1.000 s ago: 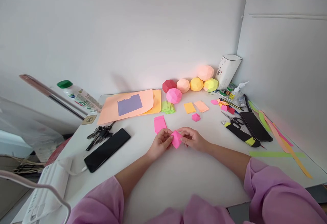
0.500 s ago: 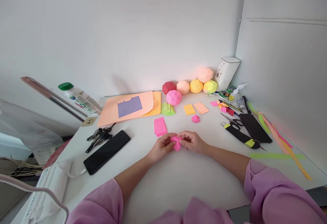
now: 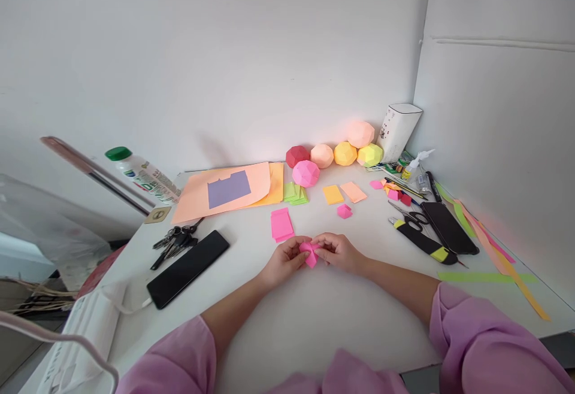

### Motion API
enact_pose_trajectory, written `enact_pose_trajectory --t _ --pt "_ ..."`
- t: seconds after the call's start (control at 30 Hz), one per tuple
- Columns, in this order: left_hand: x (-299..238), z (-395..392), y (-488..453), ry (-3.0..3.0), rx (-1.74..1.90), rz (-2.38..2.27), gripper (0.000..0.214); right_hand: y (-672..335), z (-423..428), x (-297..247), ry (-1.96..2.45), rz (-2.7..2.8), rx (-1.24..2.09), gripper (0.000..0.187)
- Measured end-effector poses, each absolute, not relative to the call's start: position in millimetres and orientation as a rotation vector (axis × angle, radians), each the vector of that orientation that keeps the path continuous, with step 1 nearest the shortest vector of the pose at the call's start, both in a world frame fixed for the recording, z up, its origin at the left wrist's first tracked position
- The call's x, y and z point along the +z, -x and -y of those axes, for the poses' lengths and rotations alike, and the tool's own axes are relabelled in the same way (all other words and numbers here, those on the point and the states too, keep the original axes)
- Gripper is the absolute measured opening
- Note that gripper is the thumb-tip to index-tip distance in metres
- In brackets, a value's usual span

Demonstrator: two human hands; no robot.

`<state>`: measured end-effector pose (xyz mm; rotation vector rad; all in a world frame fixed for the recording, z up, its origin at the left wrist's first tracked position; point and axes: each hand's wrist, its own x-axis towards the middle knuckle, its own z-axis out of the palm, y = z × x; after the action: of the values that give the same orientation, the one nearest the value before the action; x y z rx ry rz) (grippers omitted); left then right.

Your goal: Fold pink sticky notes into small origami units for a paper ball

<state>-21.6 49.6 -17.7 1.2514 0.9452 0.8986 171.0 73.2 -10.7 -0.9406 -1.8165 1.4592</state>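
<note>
Between my two hands is a small folded piece of pink paper [image 3: 311,258], with creases meeting near its middle. My left hand [image 3: 286,259] pinches its left side with thumb and fingers, and my right hand [image 3: 340,251] pinches its right side. Fingers cover parts of the paper's edges. Just beyond my left hand lies a stack of pink paper rectangles [image 3: 282,225]. A small folded pink paper unit [image 3: 344,211] rests on the white table [image 3: 332,328] beyond my right hand. Yellow slips [image 3: 333,194], peach slips [image 3: 354,191] and green slips [image 3: 297,193] lie behind.
Faceted paper balls, one of them pink [image 3: 306,173], line the wall. To the right lie scissors [image 3: 411,217], a box cutter [image 3: 422,241], a dark phone [image 3: 449,227] and paper strips [image 3: 485,277]. Keys [image 3: 179,238], a black phone [image 3: 188,269] and peach sheets [image 3: 193,193] are on the left.
Both hands keep hold of the pink paper in nearly the same place, with slight finger movement. The whole view has shifted a little.
</note>
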Motion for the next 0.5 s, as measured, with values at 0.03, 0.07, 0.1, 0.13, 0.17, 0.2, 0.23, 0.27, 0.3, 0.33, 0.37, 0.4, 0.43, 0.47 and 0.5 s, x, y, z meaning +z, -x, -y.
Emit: enact_pose_trajectory --t 0.03,0.07,0.1,0.13,0.17,0.2,0.23,0.27,0.3,0.33,0.37,0.4,0.43,0.47,0.5 --pt "-17.7 -49.5 21.6 -1.253 0.898 -0.945 0.034 -171.0 -73.2 -10.9 0.941 1.819 1.457 0.025" --pt "-17.5 -49.5 21.5 -1.255 0.898 -0.944 0.035 -170.9 -73.1 -10.9 0.941 1.822 1.453 0.025" --pt "-17.1 -49.4 21.5 -1.258 0.898 -0.944 0.035 -170.8 -72.9 -10.9 0.94 1.827 1.448 0.025" --pt "-16.6 -49.3 21.4 -1.259 0.897 -0.945 0.035 -170.6 -72.6 -10.7 0.941 1.831 1.442 0.025" --pt "-16.0 -49.2 21.2 -1.259 0.898 -0.949 0.035 -170.3 -72.2 -10.5 0.944 1.836 1.434 0.025" --pt "-15.4 -49.1 21.1 -1.258 0.898 -0.953 0.035 -170.0 -71.7 -10.2 0.95 1.839 1.421 0.025" --pt "-15.0 -49.0 20.9 -1.256 0.898 -0.954 0.035 -169.7 -71.3 -9.9 0.958 1.842 1.409 0.025" --pt "-14.8 -49.0 20.7 -1.254 0.898 -0.953 0.034 -169.4 -70.9 -9.6 0.965 1.842 1.399 0.025" --pt "-14.8 -49.0 20.6 -1.252 0.899 -0.951 0.034 -169.2 -70.6 -9.3 0.969 1.84 1.392 0.025" --pt "-15.1 -49.1 20.5 -1.251 0.899 -0.948 0.035 -168.9 -70.3 -9.1 0.971 1.837 1.389 0.024" --pt "-15.6 -49.1 20.5 -1.25 0.901 -0.947 0.036 -168.6 -70.1 -9.0 0.971 1.834 1.387 0.024" --pt "-16.2 -49.1 20.5 -1.246 0.903 -0.948 0.037 -168.4 -69.9 -9.0 0.969 1.83 1.385 0.024" --pt "-16.7 -49.1 20.6 -1.239 0.904 -0.951 0.037 -168.1 -69.7 -9.0 0.965 1.827 1.382 0.024" --pt "-17.2 -49.0 20.6 -1.231 0.905 -0.956 0.038 -167.9 -69.6 -9.1 0.961 1.824 1.377 0.024" --pt "-17.5 -49.0 20.6 -1.224 0.906 -0.962 0.038 -167.7 -69.4 -9.1 0.958 1.824 1.372 0.023"
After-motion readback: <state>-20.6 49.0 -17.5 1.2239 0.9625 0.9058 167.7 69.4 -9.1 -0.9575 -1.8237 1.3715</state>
